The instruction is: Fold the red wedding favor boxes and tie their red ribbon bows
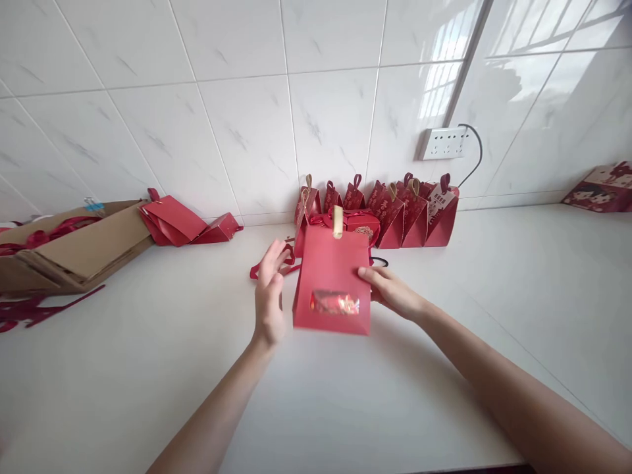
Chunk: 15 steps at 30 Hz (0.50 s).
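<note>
A red paper gift box [333, 270] with a gold ribbon loop at its top is held up over the white counter. My right hand [395, 289] grips its right edge, thumb on the front face. A shiny window or label [334, 303] shows low on that face, blurred. To the left, my left hand [270, 293] is apart from the box, fingers raised and spread, holding nothing. Behind my left hand lies a red ribbon [255, 271]. Behind the held box is a red box with gold decoration [364, 230], partly hidden.
Several red gift boxes [439, 214] with ribbon loops stand along the tiled wall. At the left, an open cardboard box [93, 247] holds red ribbons, near folded red boxes [180, 220]. A power strip [443, 143] hangs on the wall. A patterned box [605, 189] sits far right.
</note>
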Tool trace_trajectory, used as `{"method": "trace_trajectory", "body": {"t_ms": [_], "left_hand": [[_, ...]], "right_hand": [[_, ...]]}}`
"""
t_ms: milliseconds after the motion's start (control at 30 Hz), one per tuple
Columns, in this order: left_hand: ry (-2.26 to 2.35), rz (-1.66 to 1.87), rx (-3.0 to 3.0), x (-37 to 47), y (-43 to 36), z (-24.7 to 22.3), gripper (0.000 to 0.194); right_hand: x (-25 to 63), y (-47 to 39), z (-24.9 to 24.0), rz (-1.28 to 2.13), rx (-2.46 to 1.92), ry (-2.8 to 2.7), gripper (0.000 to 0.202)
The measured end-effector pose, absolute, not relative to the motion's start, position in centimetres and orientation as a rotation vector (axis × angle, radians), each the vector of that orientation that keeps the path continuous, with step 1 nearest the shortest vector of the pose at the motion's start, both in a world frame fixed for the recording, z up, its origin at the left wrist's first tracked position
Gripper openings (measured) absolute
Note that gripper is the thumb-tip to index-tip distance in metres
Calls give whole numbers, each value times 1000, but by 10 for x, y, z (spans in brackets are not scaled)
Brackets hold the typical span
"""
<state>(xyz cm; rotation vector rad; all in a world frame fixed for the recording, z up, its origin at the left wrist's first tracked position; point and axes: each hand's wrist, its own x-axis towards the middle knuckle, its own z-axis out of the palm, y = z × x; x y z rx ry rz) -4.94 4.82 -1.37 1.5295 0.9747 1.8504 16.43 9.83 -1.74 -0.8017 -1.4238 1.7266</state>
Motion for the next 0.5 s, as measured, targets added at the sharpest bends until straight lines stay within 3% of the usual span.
{"method": "trace_trajectory", "body": {"t_ms": [100, 200, 333, 500], "left_hand": [[1054, 1855, 1615, -46, 47, -16, 59], [1125, 1746, 1961, -41, 41, -16, 56], [1087, 1783, 2326, -33, 36, -19, 62], [913, 1979, 2238, -27, 36, -24, 85]], "right_hand": [[149, 96, -22, 1827, -805, -812, 26], [137, 87, -23, 1995, -679, -550, 30], [131, 75, -28, 2123, -509, -511, 28], [129, 74, -38, 2121, -331, -776, 32]]}}
